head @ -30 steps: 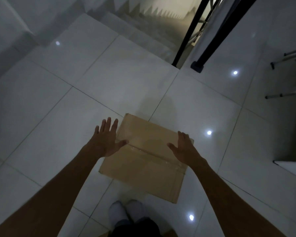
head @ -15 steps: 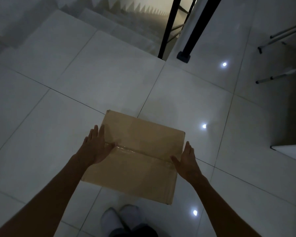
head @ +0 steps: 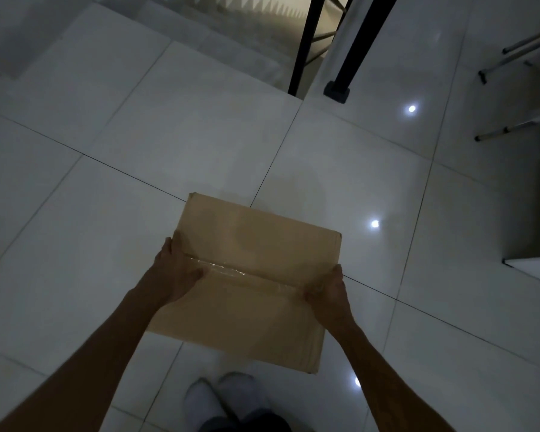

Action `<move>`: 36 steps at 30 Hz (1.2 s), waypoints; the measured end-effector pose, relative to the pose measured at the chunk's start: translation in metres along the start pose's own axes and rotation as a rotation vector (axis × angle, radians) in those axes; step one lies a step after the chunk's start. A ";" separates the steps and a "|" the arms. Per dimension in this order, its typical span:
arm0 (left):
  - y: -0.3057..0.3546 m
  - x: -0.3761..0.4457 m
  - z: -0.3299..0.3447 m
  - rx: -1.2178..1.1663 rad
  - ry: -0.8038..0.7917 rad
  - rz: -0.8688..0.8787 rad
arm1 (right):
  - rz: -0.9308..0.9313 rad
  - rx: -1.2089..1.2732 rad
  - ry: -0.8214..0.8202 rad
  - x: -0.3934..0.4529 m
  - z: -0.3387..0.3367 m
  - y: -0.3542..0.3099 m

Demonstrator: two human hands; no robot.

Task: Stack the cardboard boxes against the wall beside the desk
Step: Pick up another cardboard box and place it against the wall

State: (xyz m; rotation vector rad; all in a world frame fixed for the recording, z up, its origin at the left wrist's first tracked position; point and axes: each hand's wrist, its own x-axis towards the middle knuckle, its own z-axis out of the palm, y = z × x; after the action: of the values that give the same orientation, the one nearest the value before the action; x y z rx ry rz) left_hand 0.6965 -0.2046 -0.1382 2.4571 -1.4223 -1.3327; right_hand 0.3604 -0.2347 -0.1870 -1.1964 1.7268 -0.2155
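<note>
Two hands (head: 176, 269) grip one cardboard box (head: 250, 275)

Both forearms (head: 100, 347) are seen bare, with no sleeves in view. White socks (head: 219, 397) are worn, and dark trouser legs (head: 247, 424) are seen above them.
</note>
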 end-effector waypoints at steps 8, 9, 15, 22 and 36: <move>-0.014 0.004 -0.004 -0.027 0.084 0.102 | -0.090 -0.014 0.118 0.027 0.006 -0.013; -0.015 0.005 -0.005 -0.030 0.097 0.121 | -0.086 -0.035 0.124 0.029 0.005 -0.021; -0.017 0.008 -0.006 -0.132 0.145 0.144 | -0.115 -0.090 0.122 0.036 -0.003 -0.062; -0.019 0.013 -0.010 -0.240 0.158 0.055 | -0.116 -0.072 0.108 0.051 -0.009 -0.084; -0.016 0.019 -0.016 -0.321 0.231 -0.035 | -0.063 0.019 0.115 0.051 0.000 -0.081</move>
State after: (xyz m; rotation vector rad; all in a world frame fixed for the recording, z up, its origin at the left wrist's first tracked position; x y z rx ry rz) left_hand 0.7229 -0.2144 -0.1471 2.3394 -1.0302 -1.1325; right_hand 0.4090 -0.3157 -0.1687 -1.2469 1.7836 -0.3442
